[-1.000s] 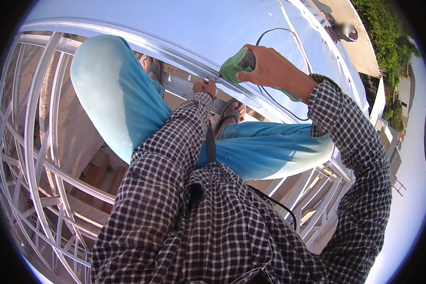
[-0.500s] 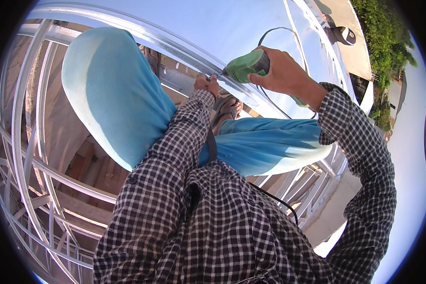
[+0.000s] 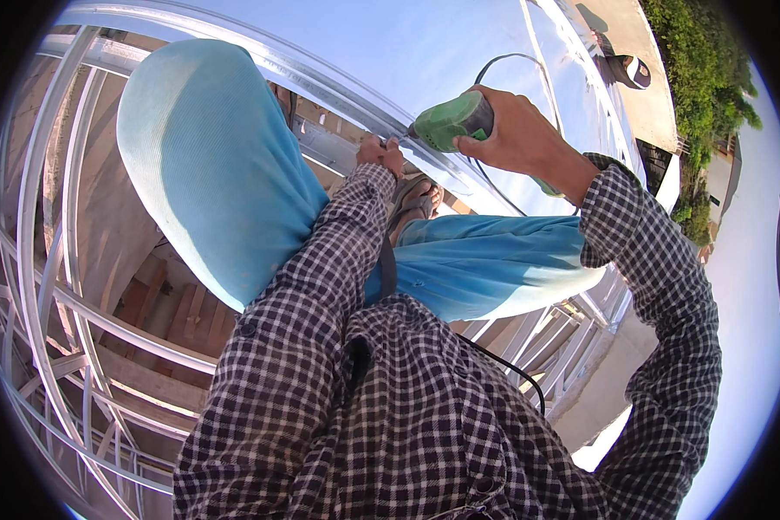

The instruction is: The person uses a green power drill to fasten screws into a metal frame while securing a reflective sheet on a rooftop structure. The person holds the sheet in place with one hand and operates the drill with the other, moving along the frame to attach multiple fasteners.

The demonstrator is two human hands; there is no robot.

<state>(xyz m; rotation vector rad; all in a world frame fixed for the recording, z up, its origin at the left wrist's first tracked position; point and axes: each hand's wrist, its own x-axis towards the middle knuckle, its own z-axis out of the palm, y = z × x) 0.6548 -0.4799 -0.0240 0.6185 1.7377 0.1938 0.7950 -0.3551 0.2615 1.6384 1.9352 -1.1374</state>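
Right hand (image 3: 524, 139) gripped green drill (image 3: 451, 123), front end at metal rail (image 3: 321, 85) | left hand (image 3: 379, 156) curled just beside it, hold couldn't be told | risk judged: tip skating off slick metal could nick those fingers; looped cord (image 3: 511, 55) might snag

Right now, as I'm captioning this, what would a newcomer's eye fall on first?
Probably the bright blue trousers, spread left and right of centre. Above centre, the right hand grips a green power tool, its tip close to the left hand. Silvery metal framing lines the left side.
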